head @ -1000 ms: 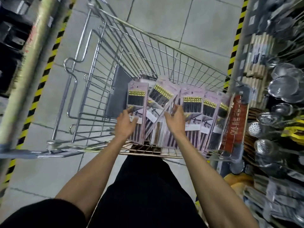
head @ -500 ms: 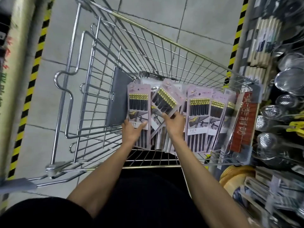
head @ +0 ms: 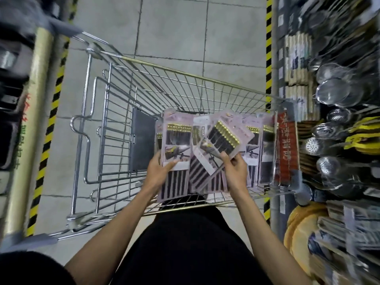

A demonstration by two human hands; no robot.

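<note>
A wire shopping cart (head: 88, 124) stands in front of me, with several pink packs of black, gold-tipped chopsticks at its near right end. My left hand (head: 159, 173) grips one upright pack (head: 177, 140), thumb across its front. My right hand (head: 234, 171) holds a second pack (head: 223, 140), which is tilted and lifted above the others. More packs (head: 254, 153) lean behind it against the cart's right side.
A shelf on the right carries metal strainers (head: 337, 87), ladles, packs of wooden chopsticks (head: 297, 58) and yellow items (head: 304, 229). A red label (head: 286, 147) hangs on the cart's right end. Yellow-black tape (head: 269, 38) lines the tiled floor. A yellow post (head: 30, 128) stands left.
My right hand has lifted one pack up and tilted it over the rest. My left hand has kept its grip on the left pack. The view has shifted so the cart sits lower.
</note>
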